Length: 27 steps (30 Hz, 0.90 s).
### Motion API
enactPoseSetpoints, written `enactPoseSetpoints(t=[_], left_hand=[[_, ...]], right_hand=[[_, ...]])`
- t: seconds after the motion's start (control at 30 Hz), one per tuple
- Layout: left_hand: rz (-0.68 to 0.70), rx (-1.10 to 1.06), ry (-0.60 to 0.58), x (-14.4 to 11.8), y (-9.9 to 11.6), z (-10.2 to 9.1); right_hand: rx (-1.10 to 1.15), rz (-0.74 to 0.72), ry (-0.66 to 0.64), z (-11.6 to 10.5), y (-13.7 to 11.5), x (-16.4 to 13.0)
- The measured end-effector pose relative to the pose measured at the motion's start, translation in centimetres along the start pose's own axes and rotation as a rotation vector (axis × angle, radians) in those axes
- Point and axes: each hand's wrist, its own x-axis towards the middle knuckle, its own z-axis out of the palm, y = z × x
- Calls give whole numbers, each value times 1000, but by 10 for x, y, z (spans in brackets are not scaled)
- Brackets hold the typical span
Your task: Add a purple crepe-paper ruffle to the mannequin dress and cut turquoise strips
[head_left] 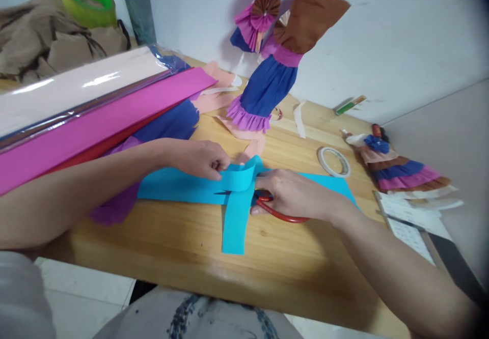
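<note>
A light blue paper sheet [179, 186] lies on the wooden table [183, 242]. A strip of it [235, 217] hangs off toward the near edge and curls up at its far end. My left hand [200, 158] pinches that curled part of the strip. My right hand [294, 194] grips red-handled scissors [280, 214], whose blades sit hidden under the paper at the cut.
Rolls of pink, magenta and red crepe paper [95, 120] lie at the left. A crepe-paper dress figure [267, 84] stands at the back, a smaller one [397, 171] lies at the right. A tape roll [334, 162], a glue stick [349, 106] and a calendar sheet [408, 227] sit nearby.
</note>
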Motion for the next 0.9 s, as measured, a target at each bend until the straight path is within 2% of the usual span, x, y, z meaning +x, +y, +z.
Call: enactPoseSetpoints(t=[0.37, 0.9], left_hand=[[95, -145, -42, -2, -18, -2], [100, -216, -52, -1, -20, -3]], right_hand=[[18, -43, 30, 3, 3, 9], [68, -27, 4, 0, 1, 12]])
